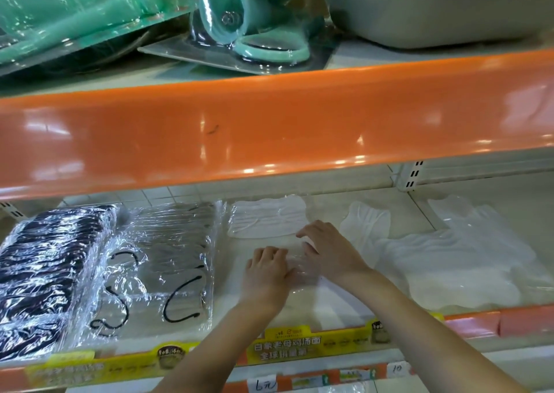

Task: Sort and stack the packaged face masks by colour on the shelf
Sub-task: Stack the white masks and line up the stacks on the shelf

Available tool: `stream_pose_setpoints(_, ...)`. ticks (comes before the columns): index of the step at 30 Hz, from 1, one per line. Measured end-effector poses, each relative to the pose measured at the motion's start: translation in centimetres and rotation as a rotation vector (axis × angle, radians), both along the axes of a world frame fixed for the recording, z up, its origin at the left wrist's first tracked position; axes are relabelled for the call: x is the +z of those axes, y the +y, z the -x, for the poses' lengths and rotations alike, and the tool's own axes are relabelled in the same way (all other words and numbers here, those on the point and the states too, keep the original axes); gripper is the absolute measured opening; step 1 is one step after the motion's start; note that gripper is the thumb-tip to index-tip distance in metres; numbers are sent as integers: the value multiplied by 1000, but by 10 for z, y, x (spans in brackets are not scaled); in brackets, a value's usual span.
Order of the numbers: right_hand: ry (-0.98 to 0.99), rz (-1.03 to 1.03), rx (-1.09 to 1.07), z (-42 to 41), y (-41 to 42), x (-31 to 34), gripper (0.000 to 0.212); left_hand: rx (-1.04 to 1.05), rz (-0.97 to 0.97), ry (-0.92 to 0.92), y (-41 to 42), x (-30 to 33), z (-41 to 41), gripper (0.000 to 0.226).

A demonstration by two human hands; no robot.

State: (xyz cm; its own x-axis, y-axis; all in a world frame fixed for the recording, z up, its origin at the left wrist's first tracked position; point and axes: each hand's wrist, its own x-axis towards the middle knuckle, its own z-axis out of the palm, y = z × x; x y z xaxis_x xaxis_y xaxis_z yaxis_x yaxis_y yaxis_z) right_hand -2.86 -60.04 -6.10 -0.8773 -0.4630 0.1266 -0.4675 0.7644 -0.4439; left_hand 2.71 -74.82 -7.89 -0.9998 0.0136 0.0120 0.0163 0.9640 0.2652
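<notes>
left hand: palm down, fingers curled | right hand: palm down, fingers spread

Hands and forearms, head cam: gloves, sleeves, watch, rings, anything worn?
Nothing worn that shows. Left hand and right hand are bare, no gloves. Both forearms are bare all the way to the bottom edge of the frame, no sleeve or cuff in view. No watch, bracelet or ring visible. Fingernails are too blurred to judge.
</notes>
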Motion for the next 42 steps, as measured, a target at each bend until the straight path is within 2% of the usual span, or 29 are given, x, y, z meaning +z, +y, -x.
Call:
stream_pose_setpoints(6,-32,-97,61,-23,23,-19,40,-13,9,-10,1,-6,-8,69)
stream_pose_setpoints(11,30,-141,63,-37,26,-29,65,-21,-20,162,-2,-11,-14,62)
stream_pose_setpoints(15,162,-67,31,-44,24,-36,51,-88,-21,216,-2,-14,-20,52)
stream_pose_setpoints(19,193,-48,18,-46,21,-37,48,-91,-60,209,0,-16,-21,61)
stream_pose_setpoints(22,219,-43,5,-46,21,-36,44,-101,-51,210,0,-15,-22,46)
stream_pose_setpoints(26,232,-60,13,-48,21,-36,39,-100,-119,180,1,-17,-20,47)
stream_pose_setpoints(33,314,-89,18,-49,20,-41,28,-22,-239,141,9,-11,-23,31)
stream_pose_setpoints(42,325,-39,-158,-52,24,-36,37,150,-483,225,-16,13,-23,21)
